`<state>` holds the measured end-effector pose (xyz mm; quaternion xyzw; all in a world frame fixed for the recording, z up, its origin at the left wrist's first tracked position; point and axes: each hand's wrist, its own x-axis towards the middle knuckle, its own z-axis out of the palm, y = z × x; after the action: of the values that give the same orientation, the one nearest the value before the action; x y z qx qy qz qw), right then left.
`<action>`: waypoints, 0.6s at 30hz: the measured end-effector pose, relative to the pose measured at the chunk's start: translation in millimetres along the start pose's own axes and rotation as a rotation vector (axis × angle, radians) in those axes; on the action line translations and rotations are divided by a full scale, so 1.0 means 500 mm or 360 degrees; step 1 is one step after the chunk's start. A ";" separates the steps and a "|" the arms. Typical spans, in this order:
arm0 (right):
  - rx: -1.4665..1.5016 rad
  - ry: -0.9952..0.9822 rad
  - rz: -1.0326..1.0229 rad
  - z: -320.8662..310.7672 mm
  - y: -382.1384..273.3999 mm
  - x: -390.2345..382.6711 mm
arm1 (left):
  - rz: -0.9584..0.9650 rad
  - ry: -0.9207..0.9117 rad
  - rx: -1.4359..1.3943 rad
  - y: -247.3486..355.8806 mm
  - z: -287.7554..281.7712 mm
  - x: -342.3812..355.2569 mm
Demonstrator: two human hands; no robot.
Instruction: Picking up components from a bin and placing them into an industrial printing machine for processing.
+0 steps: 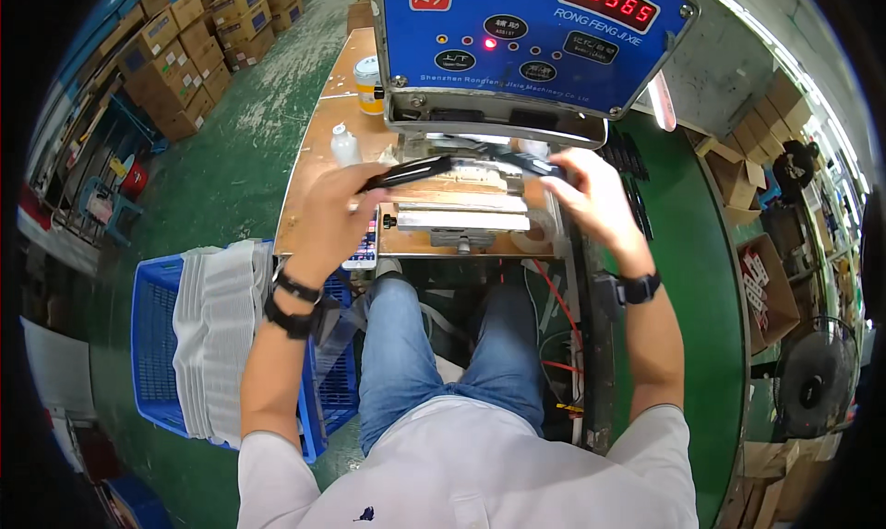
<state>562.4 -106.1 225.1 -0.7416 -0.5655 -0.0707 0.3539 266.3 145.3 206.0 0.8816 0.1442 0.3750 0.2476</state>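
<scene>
My left hand (337, 211) is closed on a glossy black strip-shaped part (415, 171), held in front of the machine at chest height. Another dark strip-shaped part (528, 163), smeared by motion, is pinched between the thumb and fingers of my right hand (591, 197). The inner ends of the two come close together; whether they touch I cannot tell. Below them lies a fixture with a pale metal bar (461, 221) at the table's front edge. Above hangs the machine's blue control panel (517, 49) with a red lit display.
On the wooden table (305, 192) stand a white bottle (345, 145) and a yellow-and-white tub (369, 86); a phone (363, 248) lies at its front edge. A blue basket (152, 344) with white foam sheets (221, 335) sits at left. Several black strips (637, 183) lie on the green surface at right.
</scene>
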 end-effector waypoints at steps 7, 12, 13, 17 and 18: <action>0.0274 0.0499 0.0954 -0.178 0.297 -0.260 | 0.0484 -0.0125 0.0255 0.012 0.107 0.064; -0.0442 0.0434 0.1336 -0.203 0.512 -0.438 | 0.0453 -0.0044 0.0455 0.053 0.053 0.015; -0.0584 0.0404 0.1333 -0.196 0.543 -0.461 | 0.0421 0.0018 0.0527 0.060 0.034 -0.004; -0.0947 0.0110 0.1350 -0.173 0.536 -0.470 | -0.0036 0.0099 0.0322 0.029 -0.051 -0.160; -0.0822 0.0120 0.1211 -0.186 0.560 -0.487 | -0.0131 0.0123 0.0410 0.015 -0.081 -0.215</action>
<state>753.3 -385.0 46.2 -0.9573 -0.2037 -0.1012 0.1787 164.1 105.2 170.8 0.8844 0.2365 0.3765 0.1417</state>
